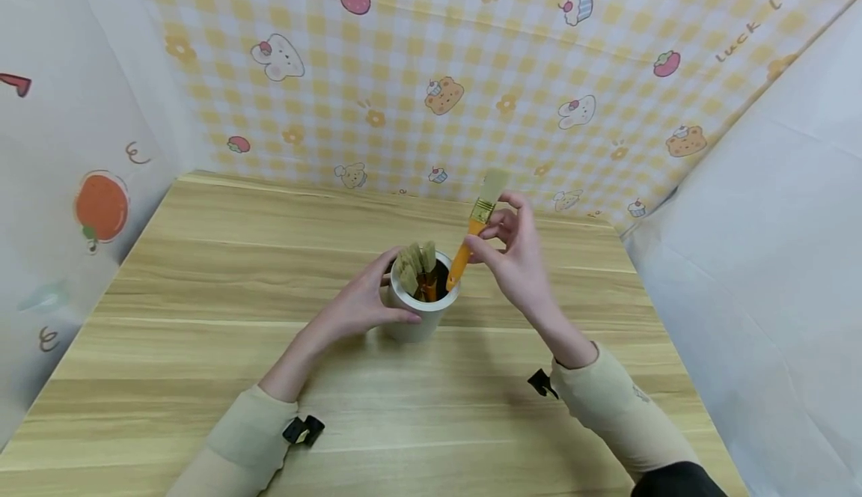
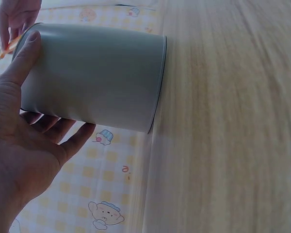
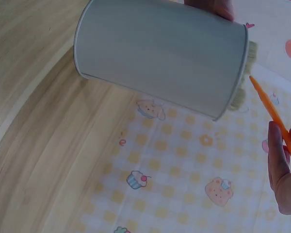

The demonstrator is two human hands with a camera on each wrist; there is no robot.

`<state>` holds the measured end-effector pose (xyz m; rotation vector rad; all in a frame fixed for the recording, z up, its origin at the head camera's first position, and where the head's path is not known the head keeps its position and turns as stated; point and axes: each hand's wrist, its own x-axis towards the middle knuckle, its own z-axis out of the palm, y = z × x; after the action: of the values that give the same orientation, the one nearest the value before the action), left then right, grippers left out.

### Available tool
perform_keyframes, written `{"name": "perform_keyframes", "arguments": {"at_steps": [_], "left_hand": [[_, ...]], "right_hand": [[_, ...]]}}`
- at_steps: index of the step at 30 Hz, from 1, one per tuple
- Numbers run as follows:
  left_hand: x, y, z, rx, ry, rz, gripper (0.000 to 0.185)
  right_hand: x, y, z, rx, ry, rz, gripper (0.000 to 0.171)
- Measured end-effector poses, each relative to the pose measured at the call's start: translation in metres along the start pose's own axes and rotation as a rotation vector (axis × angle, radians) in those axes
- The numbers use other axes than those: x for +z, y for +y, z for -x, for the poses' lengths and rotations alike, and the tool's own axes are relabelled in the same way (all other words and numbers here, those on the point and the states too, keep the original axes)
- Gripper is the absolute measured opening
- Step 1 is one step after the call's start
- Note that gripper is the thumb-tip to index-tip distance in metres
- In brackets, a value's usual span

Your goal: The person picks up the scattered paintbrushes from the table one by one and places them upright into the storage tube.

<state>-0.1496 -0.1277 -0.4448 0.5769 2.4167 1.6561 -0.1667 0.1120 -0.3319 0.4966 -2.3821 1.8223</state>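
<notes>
A flat paintbrush (image 1: 461, 265) with an orange handle and pale bristles is pinched in my right hand (image 1: 517, 257), bristles up. Its handle end is at the rim of a whitish-grey cylindrical pot (image 1: 419, 325), which stands upright on the table. My left hand (image 1: 360, 299) grips the pot from its left side, thumb along the front near the rim and fingers round the back. Inside the pot stand several other brushes (image 1: 415, 261), bristles up. In the right wrist view the orange handle (image 3: 271, 108) points toward the pot's mouth, apart from the rim.
The wood-grain table (image 1: 222, 272) reaches to a yellow checked cloth (image 1: 390, 70) at the back. White sheets hang at the left (image 1: 40, 168) and right (image 1: 774, 220). Dark clips are fastened on both sleeves.
</notes>
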Motion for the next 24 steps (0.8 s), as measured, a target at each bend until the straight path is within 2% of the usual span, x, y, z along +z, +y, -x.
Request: {"name": "perform_keyframes", "arguments": {"at_steps": [5,16,24], "left_hand": [[-0.001,0.000,0.000,0.003,-0.004,-0.003,0.107],[-0.001,0.001,-0.002,0.033,-0.005,-0.002,0.106],[-0.001,-0.001,0.000,0.037,-0.006,0.001,0.104]], "right_hand": [[0.013,0.006,0.001,-0.076,-0.015,0.051,0.060],[0.023,0.023,0.012,-0.182,-0.049,0.339,0.041],[0.026,0.029,0.015,-0.251,-0.098,0.305,0.037]]}}
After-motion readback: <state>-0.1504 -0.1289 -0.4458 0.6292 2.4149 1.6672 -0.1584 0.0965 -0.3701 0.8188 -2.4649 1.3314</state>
